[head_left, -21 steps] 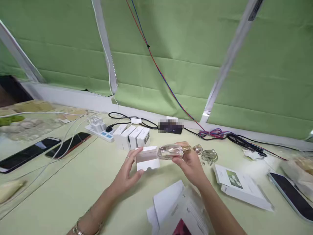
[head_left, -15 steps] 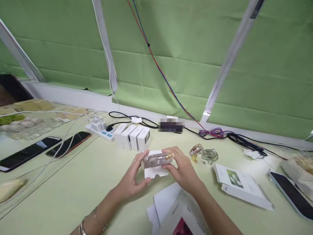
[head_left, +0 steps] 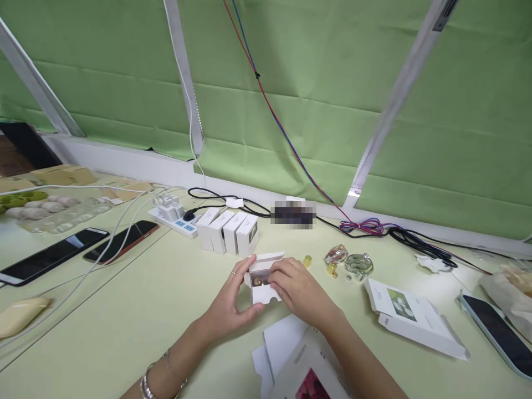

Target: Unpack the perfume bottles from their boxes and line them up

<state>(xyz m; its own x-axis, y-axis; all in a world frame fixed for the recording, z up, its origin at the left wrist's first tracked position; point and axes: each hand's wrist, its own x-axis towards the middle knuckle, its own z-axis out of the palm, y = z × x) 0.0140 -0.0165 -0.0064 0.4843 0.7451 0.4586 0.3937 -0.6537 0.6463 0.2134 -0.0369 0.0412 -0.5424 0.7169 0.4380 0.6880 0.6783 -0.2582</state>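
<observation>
A small white box (head_left: 266,299) stands open in front of me, its lid flap raised at the back. My left hand (head_left: 226,307) grips its left side, fingers behind and thumb along the front. Curled over the box's right end is my right hand (head_left: 297,288), its fingertips at the opening and hiding part of it. Inside shows a gold round piece (head_left: 258,281); the glass bottle seen before is otherwise hidden. Just beyond my right hand lie a yellow cap (head_left: 307,260), a pinkish glass bottle (head_left: 336,254) and a clear glass bottle (head_left: 359,266).
Several closed white boxes (head_left: 247,235) stand in a row behind. A power strip (head_left: 185,227) and phones (head_left: 54,256) lie left. Flattened cartons (head_left: 415,318) lie right, beside another phone (head_left: 499,332). White card (head_left: 286,341) lies under my right forearm. Black cables (head_left: 419,244) run along the back.
The glass bottle with the gold cap, held across the box before, is no longer visible there; a gold piece shows inside. My right fingers have curled in toward the box. The yellow cap has come into view.
</observation>
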